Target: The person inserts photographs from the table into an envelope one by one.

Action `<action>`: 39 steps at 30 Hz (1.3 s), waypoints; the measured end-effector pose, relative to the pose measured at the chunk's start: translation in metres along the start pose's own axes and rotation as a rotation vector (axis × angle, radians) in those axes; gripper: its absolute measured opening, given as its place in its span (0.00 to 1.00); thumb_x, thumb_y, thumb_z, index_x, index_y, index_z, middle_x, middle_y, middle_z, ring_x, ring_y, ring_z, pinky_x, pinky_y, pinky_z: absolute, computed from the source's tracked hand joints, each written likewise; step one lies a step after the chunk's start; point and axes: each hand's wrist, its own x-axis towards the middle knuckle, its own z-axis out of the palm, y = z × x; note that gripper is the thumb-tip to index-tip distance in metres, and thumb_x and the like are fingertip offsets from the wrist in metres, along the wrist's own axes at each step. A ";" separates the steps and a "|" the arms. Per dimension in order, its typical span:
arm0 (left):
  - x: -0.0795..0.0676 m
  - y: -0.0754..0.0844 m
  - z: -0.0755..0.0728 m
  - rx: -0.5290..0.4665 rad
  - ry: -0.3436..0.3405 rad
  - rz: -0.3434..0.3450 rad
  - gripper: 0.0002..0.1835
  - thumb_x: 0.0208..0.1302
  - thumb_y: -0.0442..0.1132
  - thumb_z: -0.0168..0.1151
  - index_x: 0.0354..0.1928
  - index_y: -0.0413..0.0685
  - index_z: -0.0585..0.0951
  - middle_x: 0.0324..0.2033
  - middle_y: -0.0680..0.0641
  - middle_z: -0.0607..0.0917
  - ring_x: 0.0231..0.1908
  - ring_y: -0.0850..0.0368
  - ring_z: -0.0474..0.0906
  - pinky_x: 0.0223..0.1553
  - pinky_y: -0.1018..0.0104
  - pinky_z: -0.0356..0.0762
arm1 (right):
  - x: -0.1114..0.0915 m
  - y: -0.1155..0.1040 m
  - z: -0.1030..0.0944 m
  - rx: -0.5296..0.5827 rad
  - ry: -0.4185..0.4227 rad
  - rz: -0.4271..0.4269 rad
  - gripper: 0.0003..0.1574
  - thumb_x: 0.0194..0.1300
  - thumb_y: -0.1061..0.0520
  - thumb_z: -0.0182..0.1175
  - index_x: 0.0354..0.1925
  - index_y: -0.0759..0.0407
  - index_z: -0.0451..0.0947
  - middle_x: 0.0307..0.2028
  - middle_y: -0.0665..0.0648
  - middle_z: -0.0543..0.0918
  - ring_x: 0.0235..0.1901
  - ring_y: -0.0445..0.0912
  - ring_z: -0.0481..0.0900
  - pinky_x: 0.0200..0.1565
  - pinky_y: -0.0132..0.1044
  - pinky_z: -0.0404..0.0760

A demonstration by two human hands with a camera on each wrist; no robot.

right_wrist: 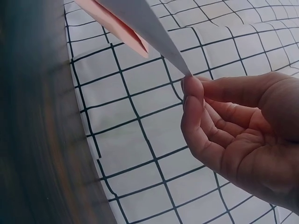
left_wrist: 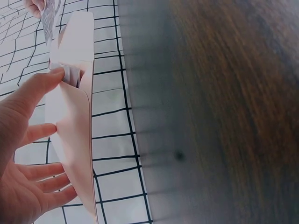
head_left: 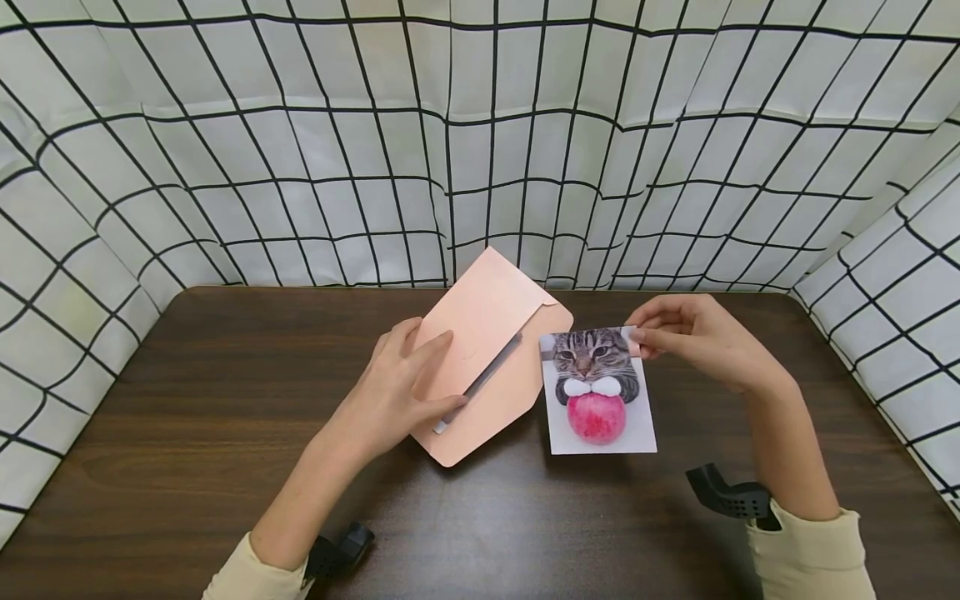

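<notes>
My left hand holds a peach envelope by its left side, its thumb at the slanted opening and the fingers spread along the paper. Inside that opening shows the grey-white edge of another card; the rest of it is hidden. To the right, my right hand pinches the top right corner of a square card between thumb and fingers. A tabby cat with a pink ball is printed on its front. The right wrist view shows this card's pale back thinly, near the envelope's edge.
Both hands are over a dark brown wooden table. White curtains with black grid lines stand behind the table and at both sides. Black wrist straps sit by the cream sleeves.
</notes>
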 end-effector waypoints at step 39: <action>0.000 0.004 0.003 0.031 -0.004 0.011 0.39 0.58 0.47 0.82 0.70 0.41 0.79 0.71 0.28 0.67 0.70 0.29 0.64 0.65 0.38 0.74 | 0.015 -0.004 0.029 0.104 -0.007 0.090 0.16 0.74 0.64 0.64 0.52 0.78 0.80 0.37 0.60 0.88 0.33 0.42 0.86 0.42 0.37 0.89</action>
